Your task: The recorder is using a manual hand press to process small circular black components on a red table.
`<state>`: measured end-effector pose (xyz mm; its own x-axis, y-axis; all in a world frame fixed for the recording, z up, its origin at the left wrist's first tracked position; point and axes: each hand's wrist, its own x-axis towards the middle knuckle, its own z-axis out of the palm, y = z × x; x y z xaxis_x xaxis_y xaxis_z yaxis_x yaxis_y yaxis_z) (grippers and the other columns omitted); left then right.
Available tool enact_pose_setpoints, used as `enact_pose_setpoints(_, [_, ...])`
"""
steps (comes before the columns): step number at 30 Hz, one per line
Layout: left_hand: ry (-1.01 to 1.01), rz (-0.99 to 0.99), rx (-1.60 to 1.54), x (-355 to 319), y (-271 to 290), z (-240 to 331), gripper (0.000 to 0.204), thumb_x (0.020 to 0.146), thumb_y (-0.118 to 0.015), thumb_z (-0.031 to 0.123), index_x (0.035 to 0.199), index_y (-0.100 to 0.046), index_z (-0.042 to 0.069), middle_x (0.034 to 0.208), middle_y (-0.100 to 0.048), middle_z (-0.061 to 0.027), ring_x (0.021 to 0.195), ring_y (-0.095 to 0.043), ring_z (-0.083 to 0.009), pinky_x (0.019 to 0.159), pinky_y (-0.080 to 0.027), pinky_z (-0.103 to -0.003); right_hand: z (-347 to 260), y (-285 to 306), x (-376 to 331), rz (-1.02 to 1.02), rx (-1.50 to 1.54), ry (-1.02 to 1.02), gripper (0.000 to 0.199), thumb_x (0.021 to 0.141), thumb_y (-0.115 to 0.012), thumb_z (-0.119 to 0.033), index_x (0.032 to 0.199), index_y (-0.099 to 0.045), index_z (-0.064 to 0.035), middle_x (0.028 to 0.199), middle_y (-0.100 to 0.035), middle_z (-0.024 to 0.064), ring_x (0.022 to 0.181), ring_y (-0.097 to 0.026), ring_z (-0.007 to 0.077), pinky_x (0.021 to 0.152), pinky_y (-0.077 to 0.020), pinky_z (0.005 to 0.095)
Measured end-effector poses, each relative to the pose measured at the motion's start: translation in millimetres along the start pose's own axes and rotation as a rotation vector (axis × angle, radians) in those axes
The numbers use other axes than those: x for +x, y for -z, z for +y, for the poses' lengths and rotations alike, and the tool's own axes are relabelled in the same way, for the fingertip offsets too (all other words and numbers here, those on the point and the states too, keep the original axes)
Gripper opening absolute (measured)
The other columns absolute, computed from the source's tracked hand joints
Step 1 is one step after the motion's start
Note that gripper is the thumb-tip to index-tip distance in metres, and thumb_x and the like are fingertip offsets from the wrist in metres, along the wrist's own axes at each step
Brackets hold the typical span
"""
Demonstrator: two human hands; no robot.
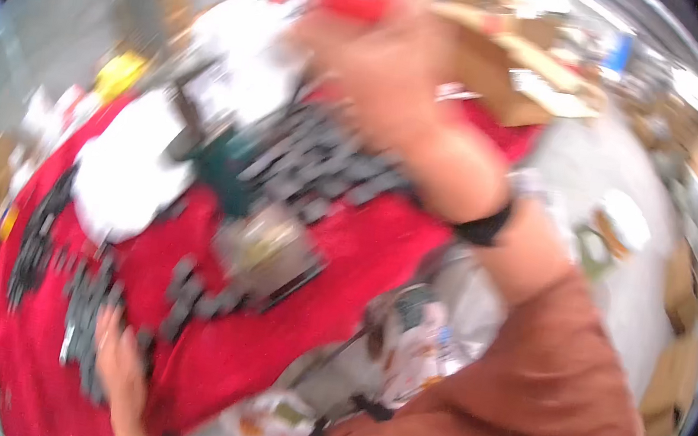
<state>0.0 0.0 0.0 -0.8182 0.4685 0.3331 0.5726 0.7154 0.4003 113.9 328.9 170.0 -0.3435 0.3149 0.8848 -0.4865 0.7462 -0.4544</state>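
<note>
Frame heavily motion-blurred; we note only what reads. Far left, a yellow package (120, 72) sits beyond the red cloth (264, 338) that covers the counter. On the cloth we see rows of small dark grey blocks (85, 308), a white sheet (133, 165) and a dark green piece (224, 172). Left hand (119, 355) lies low on the cloth, fingers (105, 323) touching the grey blocks; we cannot tell whether they are spread or pinching. At centre, more grey blocks (321, 162). Right hand (376, 64) is raised high near the camera, black wristband (483, 228), rust sleeve (536, 398); its fingers are smeared, state unreadable. Upper right, an open brown cardboard box (506, 72).
</note>
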Motion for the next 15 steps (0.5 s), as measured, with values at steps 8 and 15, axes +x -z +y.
enact_pose_setpoints(8, [-0.827, -0.315, -1.491, -47.2, 53.6, 145.7, 0.037, 0.097, -0.049, 0.022, 0.124, -0.054, -0.001, 0.119, -0.055, -0.0223, 0.106, -0.057, -0.0344, 0.092, -0.049, -0.045, -0.9, 19.0, 14.5, 0.122, -0.019, 0.026, 0.025, 0.064, -0.063, -0.004, 0.086, -0.050, -0.0003, 0.076, -0.054, 0.0211, 0.077, -0.055, 0.0397, 0.069, -0.0441, 0.0427])
enact_pose_setpoints(15, [-0.325, -0.898, -1.972, -74.4, 133.4, 238.7, 0.017, 0.089, -0.053, 0.024, 0.081, -0.048, 0.010, 0.086, -0.046, -0.0071, 0.076, -0.048, -0.0242, 0.061, -0.042, -0.036, 12.0, 9.4, 9.6, 0.166, -0.007, 0.050, 0.027, 0.063, -0.060, 0.000, 0.087, -0.047, 0.0007, 0.076, -0.052, 0.0205, 0.073, -0.053, 0.0378, 0.067, -0.0435, 0.0399])
